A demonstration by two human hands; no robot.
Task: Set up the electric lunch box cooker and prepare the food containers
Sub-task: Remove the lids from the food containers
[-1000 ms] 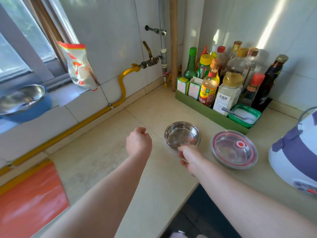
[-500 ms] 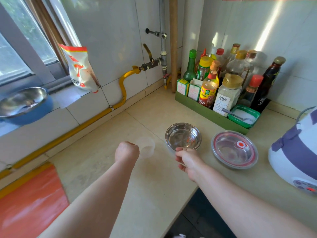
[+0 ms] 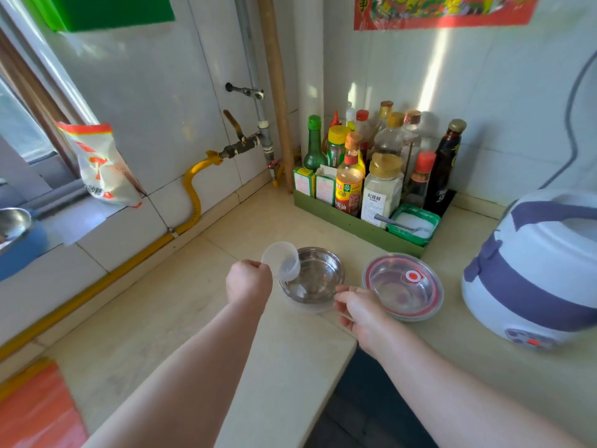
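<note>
A small steel bowl (image 3: 318,276) sits on the beige counter (image 3: 181,305). My left hand (image 3: 248,281) is shut on a clear plastic measuring cup (image 3: 281,260), tipped with its mouth over the bowl's left rim. My right hand (image 3: 361,310) pinches the bowl's near right rim. To the right lies a second steel container with a clear, red-ringed lid (image 3: 403,286). The white and purple electric lunch box cooker (image 3: 533,270) stands at the far right, lid closed.
A green tray (image 3: 349,221) of sauce bottles and a green salt tub (image 3: 415,223) fills the back corner. A yellow gas hose (image 3: 190,202) runs along the wall. An orange board (image 3: 35,409) lies at the near left. The counter edge drops off below my right wrist.
My left hand moved right and lifted the clear cup, tilting it over the bowl. My right hand stayed at the bowl's rim. The camera tilted up.
</note>
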